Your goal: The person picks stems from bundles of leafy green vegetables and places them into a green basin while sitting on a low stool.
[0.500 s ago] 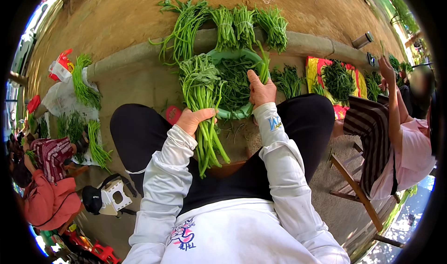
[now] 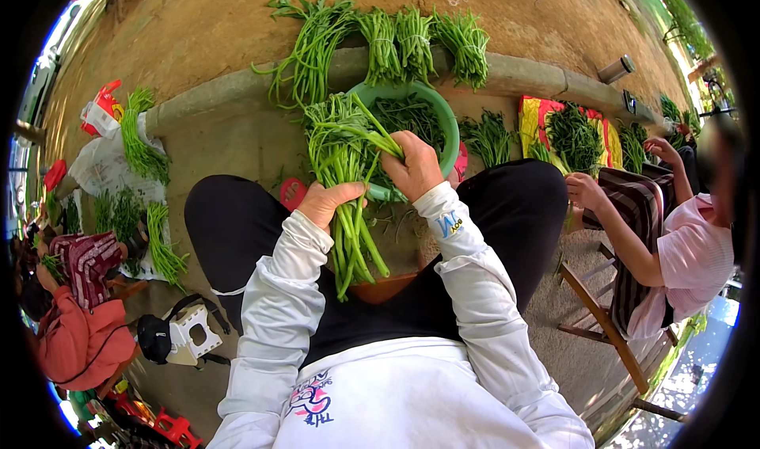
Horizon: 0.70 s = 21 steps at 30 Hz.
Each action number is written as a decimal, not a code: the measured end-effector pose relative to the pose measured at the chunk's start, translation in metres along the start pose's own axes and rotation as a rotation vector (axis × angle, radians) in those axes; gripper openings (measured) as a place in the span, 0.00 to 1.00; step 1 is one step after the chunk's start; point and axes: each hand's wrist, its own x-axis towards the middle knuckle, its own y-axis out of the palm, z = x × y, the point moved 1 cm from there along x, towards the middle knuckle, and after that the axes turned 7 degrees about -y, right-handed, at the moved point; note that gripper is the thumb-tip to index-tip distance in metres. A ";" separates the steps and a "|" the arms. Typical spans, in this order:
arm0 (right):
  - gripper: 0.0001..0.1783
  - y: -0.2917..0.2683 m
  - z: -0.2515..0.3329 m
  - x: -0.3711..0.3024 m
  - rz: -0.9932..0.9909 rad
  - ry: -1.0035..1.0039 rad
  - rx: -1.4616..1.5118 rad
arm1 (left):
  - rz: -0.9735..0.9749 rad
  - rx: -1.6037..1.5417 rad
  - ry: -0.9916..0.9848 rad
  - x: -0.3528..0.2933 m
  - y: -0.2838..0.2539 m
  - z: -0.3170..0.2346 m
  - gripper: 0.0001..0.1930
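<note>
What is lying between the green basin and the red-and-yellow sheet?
The head view shows a loose pile of leafy greens between the basin and the sheet.

The stems [image 2: 346,239] look smooth, the basin [image 2: 451,128] plastic, the kerb [image 2: 522,73] rough.

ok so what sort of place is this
Outdoors, perhaps a yard or roadside: bare earth lies beyond a low kerb, tied bundles of greens rest along it, and a co-worker sits to the right.
</note>
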 end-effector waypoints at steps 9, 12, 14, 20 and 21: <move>0.12 -0.008 -0.030 -0.001 -0.347 0.528 0.232 | -0.033 -0.038 0.102 0.004 0.003 0.003 0.15; 0.17 -0.010 -0.008 -0.003 -0.003 0.889 0.828 | -0.021 -0.114 0.162 0.010 -0.001 0.004 0.14; 0.15 0.001 0.013 -0.005 -0.049 0.747 0.927 | -0.034 -0.097 0.229 0.012 0.004 0.006 0.14; 0.12 -0.003 -0.006 0.000 -0.209 0.603 0.506 | -0.023 -0.082 0.273 0.012 0.003 0.006 0.14; 0.13 -0.009 0.004 0.001 -0.125 0.728 0.722 | -0.028 -0.060 0.275 0.012 0.005 0.006 0.14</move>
